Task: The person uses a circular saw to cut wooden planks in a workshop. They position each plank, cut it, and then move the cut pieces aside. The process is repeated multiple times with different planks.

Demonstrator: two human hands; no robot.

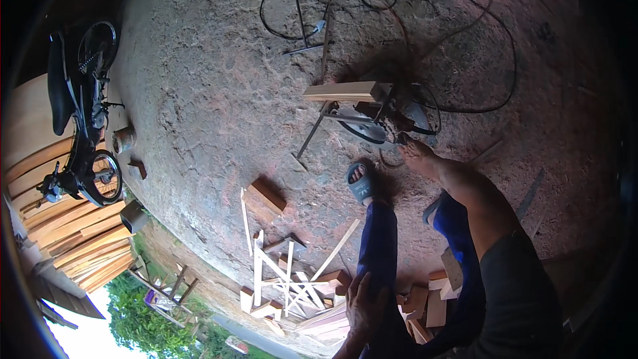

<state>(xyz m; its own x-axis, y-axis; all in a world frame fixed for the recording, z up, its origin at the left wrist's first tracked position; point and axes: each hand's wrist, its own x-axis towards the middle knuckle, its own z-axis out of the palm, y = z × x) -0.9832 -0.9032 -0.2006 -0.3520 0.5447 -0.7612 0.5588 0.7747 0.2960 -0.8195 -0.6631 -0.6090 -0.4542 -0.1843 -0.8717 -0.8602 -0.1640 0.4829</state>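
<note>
On the ground ahead sits a corded power saw (397, 119) with a round guard or blade (362, 131) and a thin metal frame (323, 114). A squared length of timber (342, 91) lies across the frame's far side. My right arm reaches forward, and my right hand (417, 149) is at the saw's near end. Its fingers look curled on a dark part there, though the fingertips blend into the shadow. My left hand (365, 302) rests on my blue-trousered leg with its fingers spread, holding nothing.
Black cable (513, 60) loops over the rough ground beyond the saw. A metal T-shaped bar (302, 23) lies there. Nearer are a wood block (264, 199), scattered strips (289, 279) and offcuts (435, 309). A motorcycle (83, 116) and stacked boards (86, 233) stand left.
</note>
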